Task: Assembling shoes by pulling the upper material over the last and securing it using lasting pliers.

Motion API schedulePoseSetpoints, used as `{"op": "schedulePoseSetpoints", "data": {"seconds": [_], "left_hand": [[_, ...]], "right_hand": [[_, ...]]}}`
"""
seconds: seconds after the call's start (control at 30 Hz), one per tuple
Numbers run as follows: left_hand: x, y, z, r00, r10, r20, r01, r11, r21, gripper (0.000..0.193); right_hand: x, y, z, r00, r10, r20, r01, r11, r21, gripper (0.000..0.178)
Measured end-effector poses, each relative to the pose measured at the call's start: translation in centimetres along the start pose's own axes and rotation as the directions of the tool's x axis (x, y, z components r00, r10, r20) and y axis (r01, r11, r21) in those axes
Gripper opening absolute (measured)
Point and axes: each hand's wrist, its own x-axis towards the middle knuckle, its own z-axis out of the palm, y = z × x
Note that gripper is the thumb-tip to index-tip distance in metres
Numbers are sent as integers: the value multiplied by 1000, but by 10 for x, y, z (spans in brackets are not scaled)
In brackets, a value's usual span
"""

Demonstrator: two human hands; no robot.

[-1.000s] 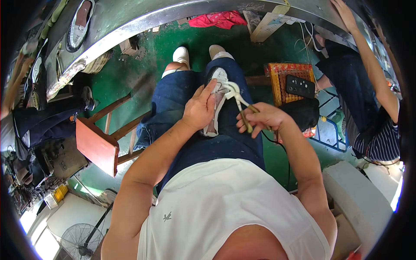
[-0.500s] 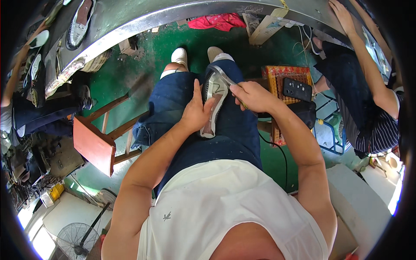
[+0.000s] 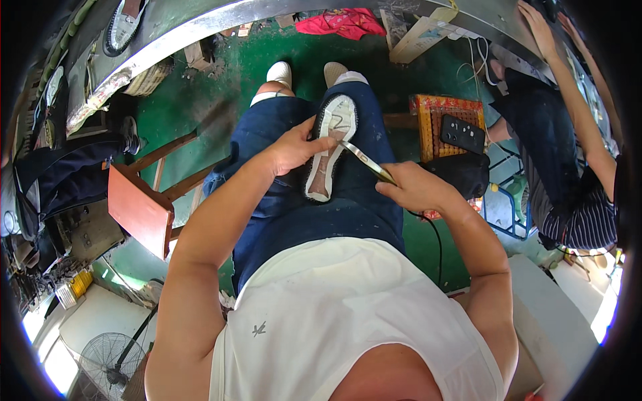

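1. Shifts silver metal pincers (image 3: 364,160) from the toe, half a second ago, to the right edge of a white-and-brown, black-rimmed shoe piece (image 3: 323,170).
2. Closes the right hand (image 3: 409,185) around the handles.
3. Pinches the left edge with the left hand (image 3: 297,148), thumb across the underside.
4. Rests it on dark blue denim trousers (image 3: 376,134), along the right thigh.
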Motion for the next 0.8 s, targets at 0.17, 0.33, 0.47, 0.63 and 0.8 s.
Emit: {"op": "schedulePoseSetpoints", "data": {"seconds": [0.17, 0.33, 0.47, 0.63, 0.8], "left_hand": [[-1, 4, 1, 995, -93, -31, 91, 994, -59, 59], [6, -11, 2, 997, 68, -40, -73, 990, -125, 62], [3, -17, 4, 991, 129, -22, -131, 989, -75, 65], [-35, -24, 38, 990, 38, -137, 10, 942, 334, 86], [-42, -47, 31, 999, 40, -18, -34, 962, 271, 92]], "right_hand": [[-3, -5, 0, 995, -81, -57, 70, 982, -177, 29], [12, -16, 22, 976, -201, -89, 163, 935, -315, 28], [10, 4, 39, 978, -165, -131, 105, 920, -377, 25], [18, 24, 29, 992, -59, -115, 32, 973, -229, 27], [2, 24, -2, 962, 110, 248, -157, 971, 180, 30]]}}
